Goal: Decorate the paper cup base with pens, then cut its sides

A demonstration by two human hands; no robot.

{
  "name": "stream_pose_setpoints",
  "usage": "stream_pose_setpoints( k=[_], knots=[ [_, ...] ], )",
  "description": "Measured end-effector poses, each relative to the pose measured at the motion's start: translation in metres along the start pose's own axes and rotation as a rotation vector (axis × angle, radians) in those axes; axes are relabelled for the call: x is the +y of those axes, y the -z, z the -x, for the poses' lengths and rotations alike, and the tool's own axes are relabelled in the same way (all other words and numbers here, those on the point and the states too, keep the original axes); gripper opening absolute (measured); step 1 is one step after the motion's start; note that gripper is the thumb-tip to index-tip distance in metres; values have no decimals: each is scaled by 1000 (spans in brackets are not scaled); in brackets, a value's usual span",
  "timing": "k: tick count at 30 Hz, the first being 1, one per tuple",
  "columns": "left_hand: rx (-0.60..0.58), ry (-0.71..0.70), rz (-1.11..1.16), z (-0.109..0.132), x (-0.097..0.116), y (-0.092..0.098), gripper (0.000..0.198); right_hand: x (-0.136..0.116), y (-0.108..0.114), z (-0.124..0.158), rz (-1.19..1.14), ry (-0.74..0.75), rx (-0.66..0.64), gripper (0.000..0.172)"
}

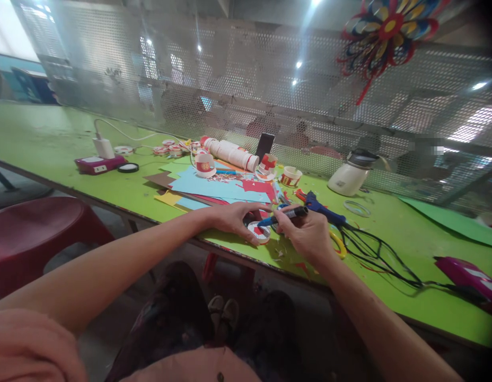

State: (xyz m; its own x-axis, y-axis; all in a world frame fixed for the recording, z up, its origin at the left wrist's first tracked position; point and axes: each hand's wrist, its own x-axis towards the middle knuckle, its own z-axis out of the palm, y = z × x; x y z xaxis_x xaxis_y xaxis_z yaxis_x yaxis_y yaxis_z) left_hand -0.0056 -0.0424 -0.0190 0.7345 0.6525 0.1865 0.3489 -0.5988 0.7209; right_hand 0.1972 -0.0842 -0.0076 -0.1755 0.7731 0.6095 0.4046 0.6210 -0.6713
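Note:
My left hand point(241, 218) is closed around the side of a small round white piece with a red centre point(258, 232), at the table's near edge. It looks like a cut-down paper cup, though its underside is hidden. In my right hand point(307, 231) a marker point(288, 214), black at the back and blue toward the front, is pinched between thumb and fingers. Its tip meets or hovers just over the red centre; I cannot tell which. Behind my hands lie a red paper sheet point(256, 190) and light blue paper point(214, 185).
Right of my hands are a blue glue gun point(323, 207), yellow-handled scissors point(338, 245) and black cable point(383, 254). Farther back stand paper cups point(205, 165), a stack of cups point(230, 152), a phone point(265, 146) and a white bottle point(349, 175). Power strips point(100, 164) lie at both sides.

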Motion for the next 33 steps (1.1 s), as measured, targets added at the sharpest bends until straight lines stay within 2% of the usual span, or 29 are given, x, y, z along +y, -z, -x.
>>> stream_pose_setpoints(
  k=[4, 10, 17, 26, 33],
  knots=[
    [-10, -22, -5, 0, -1, 0, 82, 2, 0, -1, -21, -10, -12, 30],
    [-13, 8, -25, 0, -2, 1, 89, 4, 0, 0, -14, -26, -1, 32],
    [-17, 69, -11, -1, 0, 2, 94, -4, 2, -1, -37, -68, 154, 28],
    [-26, 29, 36, -2, -2, 1, 90, -7, 2, 0, 17, -69, 168, 24],
    [-23, 18, 24, -2, -3, 1, 90, -7, 2, 2, 65, -35, 78, 30]
  ],
)
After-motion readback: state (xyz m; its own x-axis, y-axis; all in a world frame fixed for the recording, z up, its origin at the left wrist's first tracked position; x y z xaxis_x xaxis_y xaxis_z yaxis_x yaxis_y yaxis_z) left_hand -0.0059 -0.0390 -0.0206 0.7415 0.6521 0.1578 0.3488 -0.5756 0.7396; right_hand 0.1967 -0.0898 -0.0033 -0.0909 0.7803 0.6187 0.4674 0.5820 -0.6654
